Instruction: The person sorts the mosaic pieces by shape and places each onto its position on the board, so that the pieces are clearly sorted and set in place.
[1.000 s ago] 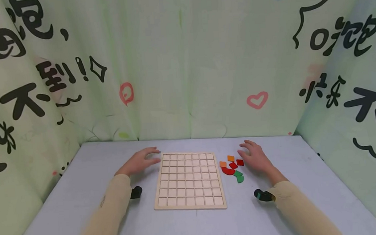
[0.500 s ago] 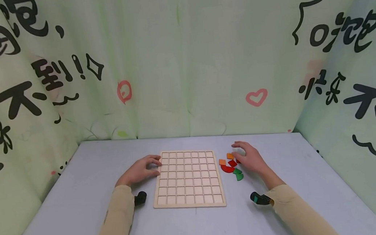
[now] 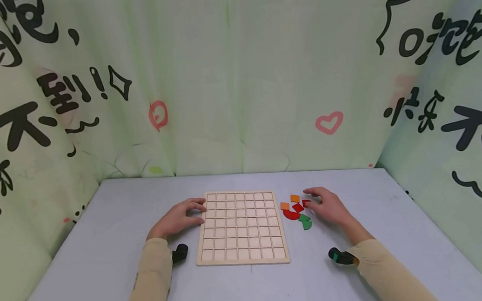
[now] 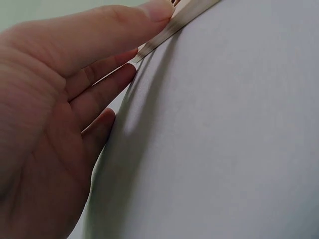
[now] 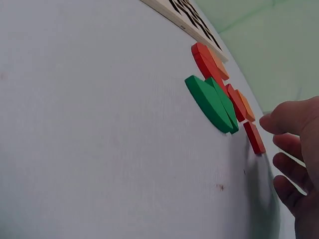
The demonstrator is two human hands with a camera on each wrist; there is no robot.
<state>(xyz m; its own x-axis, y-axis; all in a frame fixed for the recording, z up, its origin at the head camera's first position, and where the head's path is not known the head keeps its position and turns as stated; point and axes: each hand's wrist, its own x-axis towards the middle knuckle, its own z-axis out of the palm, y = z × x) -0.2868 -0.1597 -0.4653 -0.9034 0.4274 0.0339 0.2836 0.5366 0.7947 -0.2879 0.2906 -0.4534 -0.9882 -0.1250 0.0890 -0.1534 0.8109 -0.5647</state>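
Observation:
A pale wooden board (image 3: 242, 228) with a grid of square cells lies flat on the table. At its left edge is my left hand (image 3: 178, 218), thumb and fingertips touching the rim, fingers only loosely bent; the left wrist view shows the thumb (image 4: 124, 22) over the board's edge (image 4: 172, 27). My right hand (image 3: 329, 206) hovers beside a red square block (image 3: 306, 203), thumb and fingers apart. In the right wrist view that red block (image 5: 254, 138) lies on the table, with a gap between it and the thumb (image 5: 286, 117). Nothing shows between the right fingers.
Left of the right hand lie two orange squares, one of them the far orange block (image 3: 294, 198), another red square (image 3: 297, 207), a red half-round (image 3: 291, 215) and two green rounded pieces (image 3: 307, 225). A printed curtain (image 3: 236, 76) stands behind the table (image 3: 250, 289).
My left hand has come down onto the board's left edge. The right hand moved left over the pieces, then back right beside the red square.

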